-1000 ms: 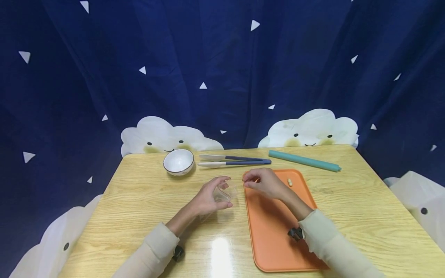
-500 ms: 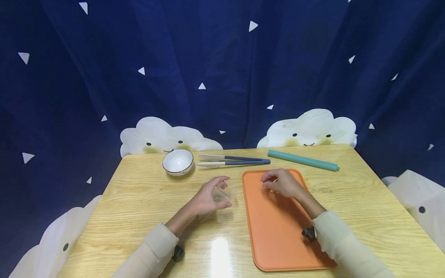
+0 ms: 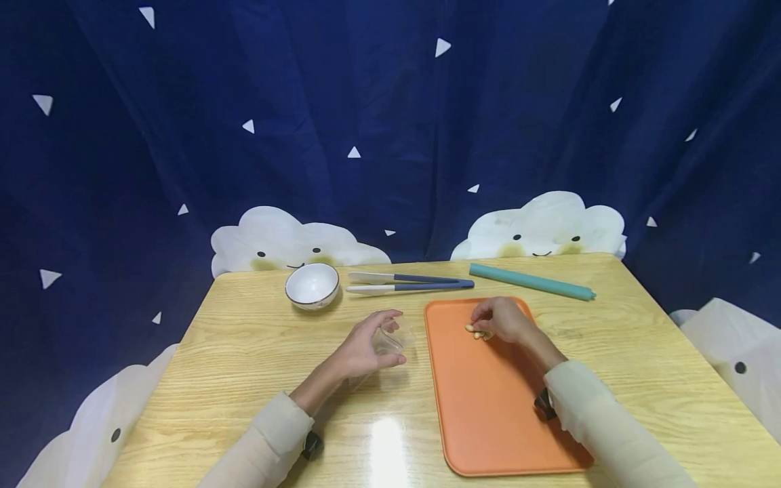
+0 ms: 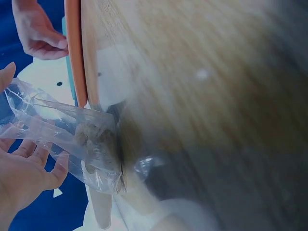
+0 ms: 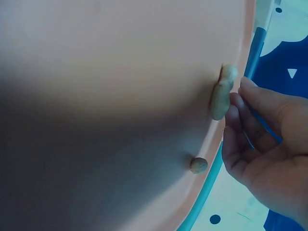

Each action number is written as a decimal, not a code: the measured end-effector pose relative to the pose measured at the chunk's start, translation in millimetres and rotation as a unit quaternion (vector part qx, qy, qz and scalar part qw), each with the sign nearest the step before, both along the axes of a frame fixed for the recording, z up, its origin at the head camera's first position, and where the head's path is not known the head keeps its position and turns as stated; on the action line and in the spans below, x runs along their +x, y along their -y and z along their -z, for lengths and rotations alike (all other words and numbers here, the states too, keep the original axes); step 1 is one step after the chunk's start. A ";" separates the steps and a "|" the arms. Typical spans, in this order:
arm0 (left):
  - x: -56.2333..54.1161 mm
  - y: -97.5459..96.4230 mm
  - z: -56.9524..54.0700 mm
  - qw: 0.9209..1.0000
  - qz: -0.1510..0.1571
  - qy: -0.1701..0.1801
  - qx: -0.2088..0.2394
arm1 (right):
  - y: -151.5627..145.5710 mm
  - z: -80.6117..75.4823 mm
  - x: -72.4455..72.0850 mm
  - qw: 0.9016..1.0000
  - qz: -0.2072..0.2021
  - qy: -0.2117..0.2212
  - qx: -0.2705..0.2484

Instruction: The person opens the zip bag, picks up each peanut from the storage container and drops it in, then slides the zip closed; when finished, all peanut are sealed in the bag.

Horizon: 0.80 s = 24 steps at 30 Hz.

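My left hand (image 3: 366, 346) curls round the mouth of a clear plastic bag (image 3: 388, 341) standing on the table, spreading its opening. In the left wrist view the bag (image 4: 67, 130) has brownish lumps in its bottom, blurred by the film. My right hand (image 3: 500, 318) is low over the far part of the orange tray (image 3: 482, 407), thumb and fingertips drawn together at a peanut (image 5: 220, 98). The right wrist view shows a second peanut (image 5: 198, 165) lying on the tray nearby; in the head view my hand covers that spot.
Behind the bag, toward the back edge, stands a white bowl (image 3: 312, 285) with a dark rim. Tongs (image 3: 421, 286) with blue handles lie beyond the tray, and a teal stick-like object (image 3: 531, 281) lies at the back right. A dark blue curtain (image 3: 403, 135) hangs behind the table.
My right hand has moved from beside the bag rightward over the tray. Peanut pieces now show under its fingertips, and the peanut seen earlier is hidden. My left hand stays on the bag.
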State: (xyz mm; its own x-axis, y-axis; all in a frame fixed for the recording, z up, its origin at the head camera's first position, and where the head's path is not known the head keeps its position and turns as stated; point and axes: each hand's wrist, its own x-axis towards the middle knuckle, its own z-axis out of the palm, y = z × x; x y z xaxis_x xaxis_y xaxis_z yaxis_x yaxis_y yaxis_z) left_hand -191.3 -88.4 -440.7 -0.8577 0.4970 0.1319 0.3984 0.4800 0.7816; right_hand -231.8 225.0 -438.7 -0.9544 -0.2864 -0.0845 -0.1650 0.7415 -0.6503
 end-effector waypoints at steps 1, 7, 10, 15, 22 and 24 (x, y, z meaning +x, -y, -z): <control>-0.1 0.2 0.2 1.000 0.000 -0.001 0.000 | -0.2 1.5 -0.6 1.000 -0.002 0.005 -0.002; -0.5 1.5 1.1 1.000 -0.003 0.000 -0.004 | 1.0 5.9 -2.0 1.000 -0.020 0.004 0.004; -0.6 2.0 1.4 1.000 -0.003 0.001 -0.003 | 2.0 5.4 -2.0 1.000 -0.025 -0.001 0.007; -0.5 0.9 1.3 1.000 -0.002 0.000 -0.004 | 3.8 3.2 -0.8 0.999 -0.033 -0.010 0.009; -0.7 0.0 1.1 1.000 0.001 0.001 -0.002 | 22.0 -12.0 7.5 0.999 -0.034 -0.036 -0.007; -0.9 -0.3 1.4 1.000 0.002 0.003 -0.002 | 29.8 -16.5 10.2 0.998 -0.038 -0.057 -0.005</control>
